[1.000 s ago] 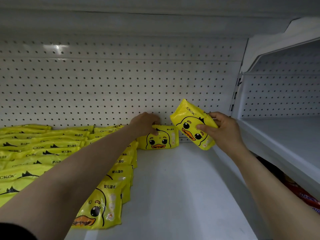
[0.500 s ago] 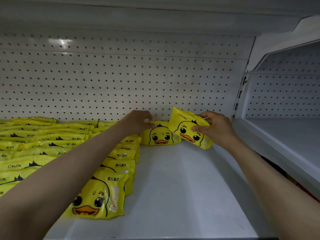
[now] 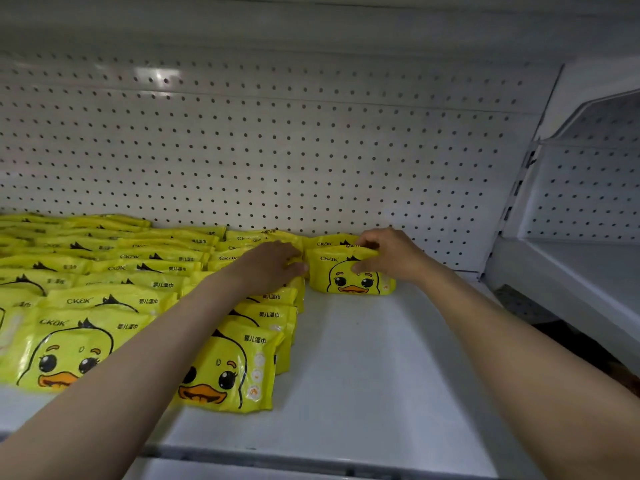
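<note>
A yellow duck-face wipes pack (image 3: 349,277) stands on the white shelf (image 3: 374,358) at the back, in front of another pack (image 3: 329,241) that leans on the pegboard. My right hand (image 3: 388,254) grips the front pack's top edge, fingers curled over it and thumb on its face. My left hand (image 3: 273,266) lies flat, fingers straight, on the neighbouring row of packs, its fingertips touching the front pack's left edge.
Rows of the same yellow packs (image 3: 104,289) overlap across the shelf's left half, the nearest one (image 3: 228,372) by my left forearm. A perforated back panel (image 3: 277,150) stands behind. A second shelf bay (image 3: 581,265) adjoins on the right.
My right hand has brought the pack down from mid-air and stood it upright in front of the back pack. My left hand has slid off the back pack onto the row beside it.
</note>
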Motion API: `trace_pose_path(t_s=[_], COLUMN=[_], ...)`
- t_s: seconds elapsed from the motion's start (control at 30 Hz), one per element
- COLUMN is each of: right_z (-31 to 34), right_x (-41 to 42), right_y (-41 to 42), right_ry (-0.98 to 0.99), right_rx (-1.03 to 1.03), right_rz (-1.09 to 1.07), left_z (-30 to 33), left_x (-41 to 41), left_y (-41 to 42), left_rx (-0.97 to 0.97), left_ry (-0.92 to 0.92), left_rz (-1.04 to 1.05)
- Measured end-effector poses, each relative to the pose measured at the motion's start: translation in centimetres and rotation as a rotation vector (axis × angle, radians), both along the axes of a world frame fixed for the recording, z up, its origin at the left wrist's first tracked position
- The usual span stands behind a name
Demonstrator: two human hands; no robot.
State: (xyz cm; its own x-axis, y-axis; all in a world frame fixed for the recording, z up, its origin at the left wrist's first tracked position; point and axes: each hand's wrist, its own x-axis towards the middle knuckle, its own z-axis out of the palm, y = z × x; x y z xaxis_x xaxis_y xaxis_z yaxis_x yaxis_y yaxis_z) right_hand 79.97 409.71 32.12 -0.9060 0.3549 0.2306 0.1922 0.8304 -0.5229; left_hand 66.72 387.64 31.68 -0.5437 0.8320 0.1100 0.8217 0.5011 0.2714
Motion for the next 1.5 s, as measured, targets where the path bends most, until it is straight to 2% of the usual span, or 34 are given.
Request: trace_pose_path(t_s=[0.23, 0.63, 0.9, 1.07, 1.27, 1.5], right_z=[-1.3, -2.2, -0.6, 1.9, 5.3, 6.6], right_x=[-1.1, -0.8, -0.1, -0.3, 0.5, 1.2], right_y=[0.5, -0.7, -1.8, -4.0, -9.9, -21.6], right_ry=[0.061, 0.084, -0.009, -0.026, 0.024, 0.078], right_rx=[0.254, 0.363, 0.461, 0.443, 0.445, 0.496], right_rz=[-0.048, -0.093, -0.156, -0.131, -0.012, 0.157], left_z=[-0.4, -0.5, 1.3, 3.0, 5.4, 5.4], left_x=[0.2, -0.1, 1.9, 3.2, 5.1, 6.8], left_y=[0.1, 0.3, 0.0, -1.3, -7.2, -21.1], left_rx=[0.015, -0.012, -0.076, 0.016, 0.22, 0.319], left_ry=[0.053, 0.072, 0.055, 0.119, 0.243, 0.344], left_rz=[0.021, 0.031, 0.104, 0.204, 0.278, 0.354])
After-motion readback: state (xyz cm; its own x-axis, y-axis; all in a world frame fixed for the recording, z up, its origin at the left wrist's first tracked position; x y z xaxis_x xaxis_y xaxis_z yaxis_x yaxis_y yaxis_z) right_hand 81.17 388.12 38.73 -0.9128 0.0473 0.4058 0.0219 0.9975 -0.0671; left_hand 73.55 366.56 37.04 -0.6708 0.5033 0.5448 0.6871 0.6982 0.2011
